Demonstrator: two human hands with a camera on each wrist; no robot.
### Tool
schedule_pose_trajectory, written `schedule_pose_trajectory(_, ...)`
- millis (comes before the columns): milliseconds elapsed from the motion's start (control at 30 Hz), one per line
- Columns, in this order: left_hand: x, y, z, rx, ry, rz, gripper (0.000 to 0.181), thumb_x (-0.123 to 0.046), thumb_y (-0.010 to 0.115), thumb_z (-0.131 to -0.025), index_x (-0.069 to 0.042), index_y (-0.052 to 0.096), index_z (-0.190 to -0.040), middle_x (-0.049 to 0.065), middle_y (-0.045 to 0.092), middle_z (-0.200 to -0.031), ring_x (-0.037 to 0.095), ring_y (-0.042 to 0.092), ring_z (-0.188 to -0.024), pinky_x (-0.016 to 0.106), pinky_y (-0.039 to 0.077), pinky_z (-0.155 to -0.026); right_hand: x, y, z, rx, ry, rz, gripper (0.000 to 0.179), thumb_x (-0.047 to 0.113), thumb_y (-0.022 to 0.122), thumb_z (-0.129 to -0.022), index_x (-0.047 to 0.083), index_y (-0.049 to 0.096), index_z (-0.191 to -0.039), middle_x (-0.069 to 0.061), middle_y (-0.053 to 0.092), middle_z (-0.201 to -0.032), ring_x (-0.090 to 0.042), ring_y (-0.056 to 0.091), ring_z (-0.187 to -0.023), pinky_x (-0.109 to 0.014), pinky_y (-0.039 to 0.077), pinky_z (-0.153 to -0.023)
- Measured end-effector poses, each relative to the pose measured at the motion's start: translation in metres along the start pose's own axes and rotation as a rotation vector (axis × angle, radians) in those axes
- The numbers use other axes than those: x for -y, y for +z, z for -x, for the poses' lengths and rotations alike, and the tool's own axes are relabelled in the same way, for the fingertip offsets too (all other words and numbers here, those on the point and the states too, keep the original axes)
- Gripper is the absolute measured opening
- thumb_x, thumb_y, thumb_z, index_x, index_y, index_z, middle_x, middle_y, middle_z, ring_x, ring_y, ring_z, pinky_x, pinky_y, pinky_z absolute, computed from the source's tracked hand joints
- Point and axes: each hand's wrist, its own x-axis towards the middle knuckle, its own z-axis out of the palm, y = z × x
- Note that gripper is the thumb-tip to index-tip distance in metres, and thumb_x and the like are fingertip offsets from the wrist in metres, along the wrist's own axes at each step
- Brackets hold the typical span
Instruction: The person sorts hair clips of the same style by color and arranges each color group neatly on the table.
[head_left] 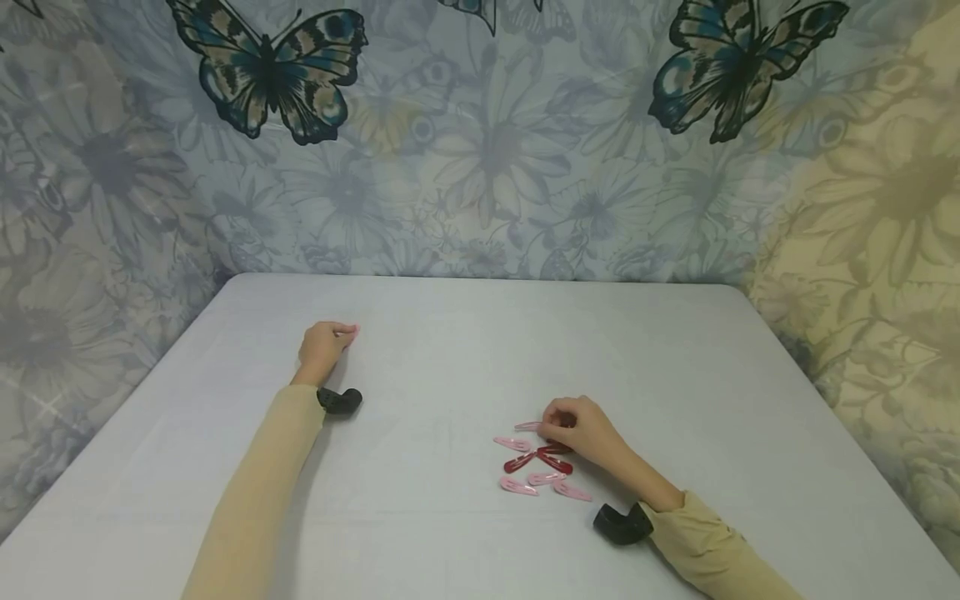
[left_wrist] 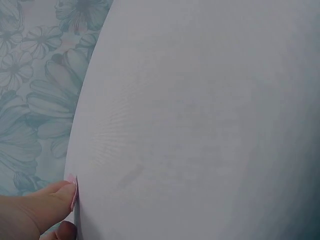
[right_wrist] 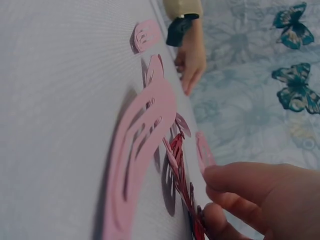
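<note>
At the far left of the table, my left hand [head_left: 324,346] pinches a small pink hair clip [left_wrist: 74,192] between thumb and fingertips. My right hand [head_left: 583,427] is low over a loose group of pink and red hair clips, its fingers bent. One fingertip is right at a red hair clip [right_wrist: 195,220] in the right wrist view, and no clip shows pinched between the fingers. Close by lie a pink clip [head_left: 527,426] and a crossed pair of red clips [head_left: 519,462]. A large pink clip [right_wrist: 145,130] fills the near part of the right wrist view.
More pink clips [head_left: 519,486] lie along the near side of the group. The white table [head_left: 420,375] reaches back to a wall hanging [head_left: 495,192] with butterflies and flowers. A black wrist camera [head_left: 624,525] sits by the right cuff.
</note>
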Motion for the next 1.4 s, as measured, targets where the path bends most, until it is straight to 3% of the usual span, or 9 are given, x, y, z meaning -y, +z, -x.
schedule_pose_trajectory(233,0.001,0.000,-0.001,0.025,0.026,0.005,0.036,-0.027,0.056,-0.099,-0.001,0.065,-0.123,0.023,0.061,-0.130,0.031,0.058,-0.100,0.039,0.047,-0.082,0.002,-0.002,0.001,-0.011,0.127,-0.097,0.012,0.014,0.072,-0.085,0.004,0.066,-0.083,-0.001,0.060,-0.074,-0.004,0.045,-0.069,-0.019,0.038,-0.058)
schedule_pose_trajectory(467,0.001,-0.004,0.000,0.048,0.032,-0.007,0.037,-0.026,0.055,-0.100,-0.001,0.064,-0.125,0.024,0.057,-0.136,0.037,0.057,-0.117,0.046,0.047,-0.093,0.004,-0.003,0.001,-0.006,0.167,-0.132,0.013,0.014,0.072,-0.085,0.003,0.066,-0.085,-0.001,0.059,-0.076,-0.005,0.045,-0.069,-0.020,0.039,-0.059)
schedule_pose_trajectory(800,0.003,-0.004,0.002,0.039,0.037,-0.019,0.035,-0.026,0.054,-0.100,0.000,0.065,-0.121,0.025,0.057,-0.136,0.039,0.056,-0.119,0.048,0.046,-0.093,0.002,-0.008,0.000,0.008,0.219,-0.260,0.015,0.012,0.068,-0.088,-0.003,0.064,-0.088,-0.005,0.067,-0.080,-0.005,0.050,-0.069,-0.020,0.041,-0.058)
schedule_pose_trajectory(1133,0.003,-0.005,0.001,0.035,0.031,-0.027,0.035,-0.027,0.055,-0.100,0.001,0.066,-0.118,0.026,0.055,-0.136,0.041,0.054,-0.123,0.050,0.046,-0.095,0.003,-0.009,-0.001,-0.001,0.234,-0.279,0.014,0.007,0.068,-0.086,-0.006,0.063,-0.089,-0.001,0.067,-0.073,-0.004,0.051,-0.064,-0.020,0.041,-0.057)
schedule_pose_trajectory(1233,0.003,-0.005,0.001,0.037,0.037,-0.025,0.035,-0.027,0.055,-0.100,0.001,0.066,-0.117,0.026,0.055,-0.136,0.041,0.055,-0.122,0.049,0.046,-0.095,0.004,-0.010,-0.001,-0.007,0.242,-0.282,0.017,0.009,0.068,-0.088,-0.007,0.066,-0.093,-0.008,0.071,-0.080,-0.005,0.054,-0.067,-0.021,0.043,-0.059)
schedule_pose_trajectory(1400,0.003,-0.006,0.002,0.054,0.045,-0.008,0.036,-0.029,0.054,-0.100,0.002,0.067,-0.113,0.027,0.055,-0.136,0.042,0.054,-0.122,0.051,0.046,-0.096,0.004,-0.013,0.000,-0.005,0.223,-0.267,0.022,0.014,0.064,-0.092,-0.004,0.069,-0.105,-0.018,0.072,-0.102,-0.006,0.058,-0.086,-0.020,0.046,-0.073)
